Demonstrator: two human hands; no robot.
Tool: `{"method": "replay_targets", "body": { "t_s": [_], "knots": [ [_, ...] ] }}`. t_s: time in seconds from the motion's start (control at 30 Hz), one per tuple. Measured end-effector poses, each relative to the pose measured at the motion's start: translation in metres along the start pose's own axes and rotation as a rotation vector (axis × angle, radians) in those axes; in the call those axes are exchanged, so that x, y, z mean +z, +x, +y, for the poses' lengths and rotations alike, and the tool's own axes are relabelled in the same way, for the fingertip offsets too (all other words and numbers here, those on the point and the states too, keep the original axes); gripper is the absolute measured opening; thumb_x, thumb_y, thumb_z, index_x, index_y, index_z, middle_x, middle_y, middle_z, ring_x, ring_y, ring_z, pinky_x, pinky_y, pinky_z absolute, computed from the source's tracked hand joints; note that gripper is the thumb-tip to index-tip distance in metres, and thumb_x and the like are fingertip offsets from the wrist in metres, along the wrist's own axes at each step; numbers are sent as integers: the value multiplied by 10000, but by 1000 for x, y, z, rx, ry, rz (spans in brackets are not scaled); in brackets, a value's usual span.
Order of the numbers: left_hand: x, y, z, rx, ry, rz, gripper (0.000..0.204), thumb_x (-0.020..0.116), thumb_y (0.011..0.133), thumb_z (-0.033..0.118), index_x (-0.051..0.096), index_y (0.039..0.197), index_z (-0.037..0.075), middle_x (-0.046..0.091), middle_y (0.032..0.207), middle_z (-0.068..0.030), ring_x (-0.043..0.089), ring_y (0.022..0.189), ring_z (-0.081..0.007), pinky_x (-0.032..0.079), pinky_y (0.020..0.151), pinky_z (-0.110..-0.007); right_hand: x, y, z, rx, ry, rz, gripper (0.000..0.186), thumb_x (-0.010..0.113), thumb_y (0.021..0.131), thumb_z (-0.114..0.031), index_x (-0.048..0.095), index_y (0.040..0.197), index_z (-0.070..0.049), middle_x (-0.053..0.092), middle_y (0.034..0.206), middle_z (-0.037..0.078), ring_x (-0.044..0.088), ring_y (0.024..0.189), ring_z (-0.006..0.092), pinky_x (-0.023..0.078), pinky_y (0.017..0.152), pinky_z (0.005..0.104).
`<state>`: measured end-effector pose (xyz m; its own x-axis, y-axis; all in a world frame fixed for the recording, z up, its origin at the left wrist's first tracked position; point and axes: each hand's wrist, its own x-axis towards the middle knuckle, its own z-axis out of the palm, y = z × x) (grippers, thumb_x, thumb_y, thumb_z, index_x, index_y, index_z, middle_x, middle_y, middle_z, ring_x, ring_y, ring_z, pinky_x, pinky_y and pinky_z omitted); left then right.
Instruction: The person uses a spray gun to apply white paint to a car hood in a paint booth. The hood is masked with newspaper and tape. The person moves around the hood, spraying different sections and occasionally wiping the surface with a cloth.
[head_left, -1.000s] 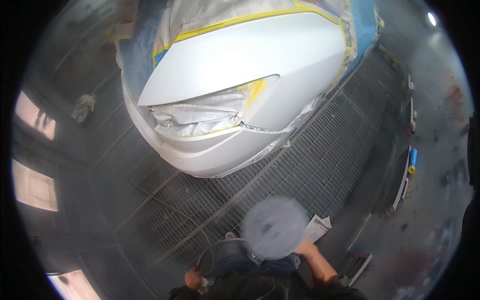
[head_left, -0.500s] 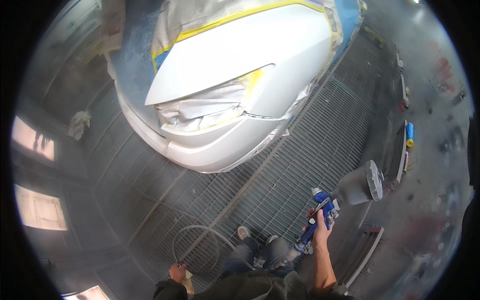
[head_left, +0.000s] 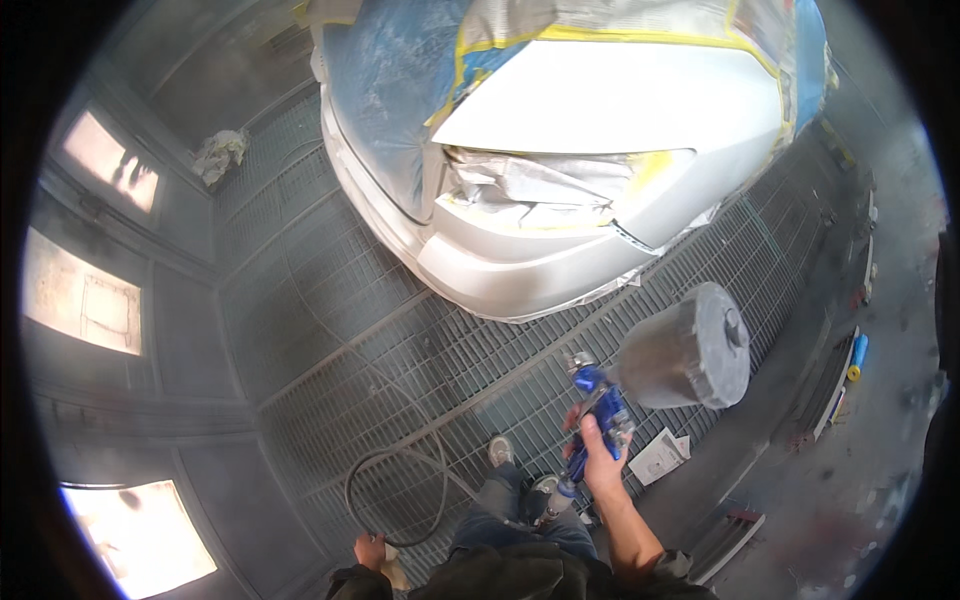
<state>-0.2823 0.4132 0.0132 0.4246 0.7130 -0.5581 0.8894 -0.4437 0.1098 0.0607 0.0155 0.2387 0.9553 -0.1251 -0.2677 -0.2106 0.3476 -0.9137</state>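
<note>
Head view, monitored remotely: I locate the spray gun (head_left: 602,402) below and right of centre, apart from every other surface, in the right hand (head_left: 603,455). The fingers of this hand wrap the blue handle, closed to its thickness, with the thumb laid along the near side; trigger contact is not resolvable from my position. I judge this grip a matter of control, since the bulky cup (head_left: 680,350) stands off to one side of the gun body and would tend to twist a loose hand. The cup leans, its lid turned toward the camera; the lid presumably retains any contents at such a tilt. The nozzle end faces away from the person, toward the white car front (head_left: 620,105) — well apart from it, so that nothing touches the panel. The left hand (head_left: 370,549) is low at the side, beside the looped hose (head_left: 349,492); I cannot tell how far its fingers close or whether they grip the hose. That position would suit managing slack near the shoes (head_left: 501,450). On the car, crumpled paper (head_left: 540,180) covers the headlight area, yellow tape (head_left: 620,40) follows the panel edge and blue film (head_left: 380,120) hangs alongside — presumably to shield what lies beneath. A printed sheet (head_left: 658,457) lies at the floor grating (head_left: 500,385); its purpose I cannot establish.
</note>
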Motion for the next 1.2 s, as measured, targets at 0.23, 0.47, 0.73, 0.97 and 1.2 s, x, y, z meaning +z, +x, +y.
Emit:
{"method": "replay_targets", "body": {
  "t_s": [0.23, 0.47, 0.73, 0.97, 1.2],
  "knots": [
    [35, -7, -22, -73, -47, -55, 377, 732, 811, 335, 699, 951, -15, 708, 961, -243, 669, 971, -431, 522, 845, -483, -26, -9, 22, 36, -75, -139, 311, 658, 953, -241, 610, 1133, 8, 661, 989, 112, 637, 862, 164, 543, 548, 276],
    [38, 1, 23, 103, -50, -175, 422, 720, 802, 374, 695, 966, -14, 697, 962, -258, 647, 980, -454, 510, 842, -502, -126, -9, 12, -53, -158, 475, 262, 657, 952, -259, 648, 1070, -25, 687, 926, 82, 659, 768, 145, 511, 466, 277],
    [38, 19, 53, 99, -203, -153, 399, 726, 815, 362, 699, 936, -17, 694, 920, -260, 661, 928, -453, 515, 791, -495, -157, -8, -3, -160, -122, 852, 170, 656, 923, -177, 675, 1063, -83, 709, 943, 9, 660, 818, 112, 469, 554, 279],
    [50, -1, 42, 100, -356, -174, 389, 725, 829, 346, 694, 972, -15, 705, 892, -239, 681, 909, -426, 515, 766, -477, -45, 14, -40, -214, -91, 505, 218, 626, 927, -171, 636, 1102, -42, 667, 965, 64, 636, 854, 144, 502, 497, 278],
    [59, -10, 20, 62, -205, -197, 371, 691, 841, 350, 706, 1015, 23, 713, 946, -215, 675, 955, -414, 522, 817, -489, -38, 5, -51, 3, -232, -172, 415, 732, 846, -262, 589, 1113, 21, 629, 955, 129, 635, 799, 209, 536, 503, 288]
  ]
}}
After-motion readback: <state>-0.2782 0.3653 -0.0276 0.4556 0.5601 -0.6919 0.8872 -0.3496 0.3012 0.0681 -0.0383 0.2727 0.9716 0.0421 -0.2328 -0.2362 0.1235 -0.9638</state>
